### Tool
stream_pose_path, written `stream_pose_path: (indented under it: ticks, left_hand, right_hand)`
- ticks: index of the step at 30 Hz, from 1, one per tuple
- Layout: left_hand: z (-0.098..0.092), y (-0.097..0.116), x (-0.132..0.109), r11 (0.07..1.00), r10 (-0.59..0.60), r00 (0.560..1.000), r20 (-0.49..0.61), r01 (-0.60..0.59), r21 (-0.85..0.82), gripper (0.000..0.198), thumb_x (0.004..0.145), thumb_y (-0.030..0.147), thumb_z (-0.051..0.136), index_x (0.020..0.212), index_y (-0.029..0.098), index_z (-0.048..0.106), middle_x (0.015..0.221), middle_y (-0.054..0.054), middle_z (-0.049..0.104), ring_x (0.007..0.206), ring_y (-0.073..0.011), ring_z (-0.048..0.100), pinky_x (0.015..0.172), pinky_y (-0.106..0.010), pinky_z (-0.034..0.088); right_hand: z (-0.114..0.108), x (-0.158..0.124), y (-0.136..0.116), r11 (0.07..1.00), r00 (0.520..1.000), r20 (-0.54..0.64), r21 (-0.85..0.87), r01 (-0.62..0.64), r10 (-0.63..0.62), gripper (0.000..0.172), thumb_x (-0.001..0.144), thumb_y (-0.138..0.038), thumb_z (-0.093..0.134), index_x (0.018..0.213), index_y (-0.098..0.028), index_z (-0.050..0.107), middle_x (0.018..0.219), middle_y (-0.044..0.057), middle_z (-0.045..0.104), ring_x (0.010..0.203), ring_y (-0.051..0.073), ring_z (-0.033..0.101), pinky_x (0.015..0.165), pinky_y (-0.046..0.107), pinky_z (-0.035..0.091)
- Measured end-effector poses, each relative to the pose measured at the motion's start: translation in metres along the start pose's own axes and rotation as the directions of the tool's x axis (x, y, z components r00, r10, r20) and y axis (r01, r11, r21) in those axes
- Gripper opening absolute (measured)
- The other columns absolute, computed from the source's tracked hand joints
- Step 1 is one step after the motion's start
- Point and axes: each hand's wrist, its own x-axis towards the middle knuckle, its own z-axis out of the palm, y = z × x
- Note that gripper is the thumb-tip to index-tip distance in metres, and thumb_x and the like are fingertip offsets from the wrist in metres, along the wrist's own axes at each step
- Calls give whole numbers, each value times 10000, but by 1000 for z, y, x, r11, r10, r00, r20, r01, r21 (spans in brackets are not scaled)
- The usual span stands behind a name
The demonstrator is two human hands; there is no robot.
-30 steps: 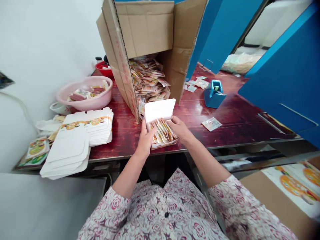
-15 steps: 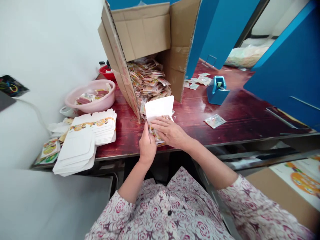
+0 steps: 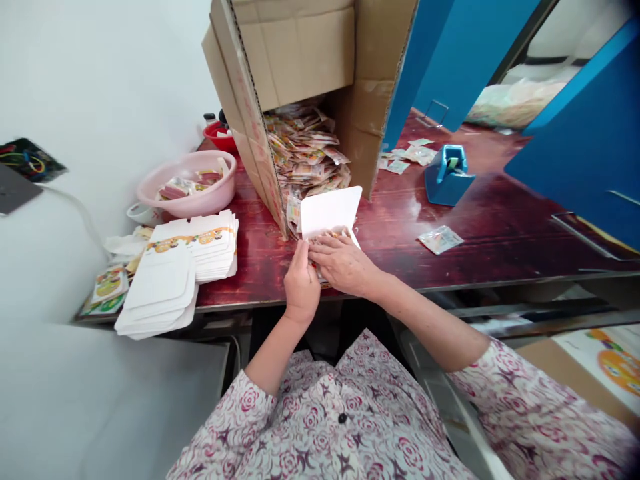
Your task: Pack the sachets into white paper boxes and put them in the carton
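Note:
My left hand [image 3: 301, 283] grips the near edge of a small white cardboard carton [image 3: 330, 210], whose lid stands up behind the fingers. My right hand [image 3: 345, 265] lies flat across the carton's opening, pressing on printed foil sachets [image 3: 325, 235] packed inside. Both hands hide most of the carton's body and its contents. Beyond the lid, a large corrugated cardboard box [image 3: 295, 53] lies on its side, spilling a heap of similar sachets [image 3: 305, 157].
Stacks of flat white carton blanks [image 3: 193, 250] sit left on the red wooden table [image 3: 485, 250], near a pink plastic basin [image 3: 220, 193] holding packets. A blue tape dispenser [image 3: 449, 177], loose sachets [image 3: 440, 240] and blue panels [image 3: 580, 133] stand to the right.
My right hand has moved from the carton's right side to lie over the sachets. The carton now sits closer to my hands, with its contents mostly covered. The view has shifted slightly.

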Motion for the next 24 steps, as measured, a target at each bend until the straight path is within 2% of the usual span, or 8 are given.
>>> stream_pose_path:
  ticks: [8, 13, 15, 17, 19, 20, 21, 24]
  left_hand:
    - [-6, -5, -7, 897, 304, 943, 134, -331, 294, 528, 1002, 392, 381, 1453, 145, 499, 1539, -146, 468, 1498, -276, 334, 1275, -495, 142]
    - [-13, 0, -9, 768, 313, 921, 233, -389, 509, 554, 1015, 425, 346, 1486, 151, 445, 1564, -113, 439, 1509, -301, 300, 1251, -575, 173]
    - [-15, 3, -8, 734, 317, 914, 253, -405, 544, 523, 1016, 403, 354, 1453, 150, 491, 1540, -107, 476, 1497, -322, 317, 1239, -599, 193]
    - [-17, 5, -3, 731, 335, 907, 254, -420, 537, 461, 1017, 364, 366, 1383, 171, 570, 1479, -91, 553, 1471, -336, 360, 1228, -618, 202]
    - [-17, 4, 4, 765, 356, 912, 204, -409, 496, 397, 1018, 324, 376, 1274, 198, 651, 1363, -83, 655, 1393, -326, 468, 1212, -617, 235]
    - [-16, 2, 8, 792, 362, 917, 167, -397, 464, 370, 1016, 309, 387, 1225, 207, 674, 1289, -84, 698, 1324, -310, 535, 1202, -607, 260]
    - [-15, 0, 12, 821, 365, 922, 125, -383, 424, 341, 1009, 300, 411, 1198, 209, 680, 1217, -87, 726, 1245, -289, 590, 1191, -590, 289]
    - [-7, -8, 25, 920, 313, 950, -22, -297, 257, 385, 932, 283, 562, 1306, 192, 579, 1181, -116, 696, 1158, -254, 620, 1148, -515, 378]
  right_hand:
    - [6, 1, 7, 991, 999, 10, 132, -36, 35, 449, 858, -132, 536, 1285, -153, 671, 1362, 134, 639, 1355, 299, 505, 1169, 569, 335]
    - [-10, -6, 12, 854, 975, -181, 521, -17, 130, 297, 920, -211, 533, 1110, -251, 759, 1237, 54, 719, 1216, 222, 632, 1147, 490, 415]
    - [-17, -13, 17, 731, 871, -305, 677, -87, 386, 266, 950, -293, 548, 1111, -253, 756, 1182, 43, 741, 1123, 203, 680, 1088, 440, 482]
    - [-16, -19, 26, 617, 645, -400, 774, -143, 651, 292, 950, -362, 567, 1157, -241, 733, 1181, 47, 741, 1111, 200, 682, 1073, 421, 493]
    - [-8, -21, 37, 505, 451, -390, 847, -168, 803, 343, 907, -411, 618, 1186, -234, 710, 1217, 51, 726, 1160, 204, 657, 1103, 427, 466]
    - [-3, -21, 41, 419, 420, -318, 892, -173, 850, 380, 868, -425, 658, 1194, -236, 699, 1230, 49, 720, 1175, 208, 649, 1106, 431, 464]
    - [3, -20, 45, 304, 437, -203, 936, -177, 876, 418, 823, -434, 698, 1193, -241, 693, 1228, 45, 721, 1172, 214, 652, 1090, 433, 480]
    - [17, -12, 48, -71, 580, 173, 978, -195, 796, 440, 703, -434, 789, 1089, -239, 711, 1087, 28, 764, 1026, 224, 713, 969, 406, 564]
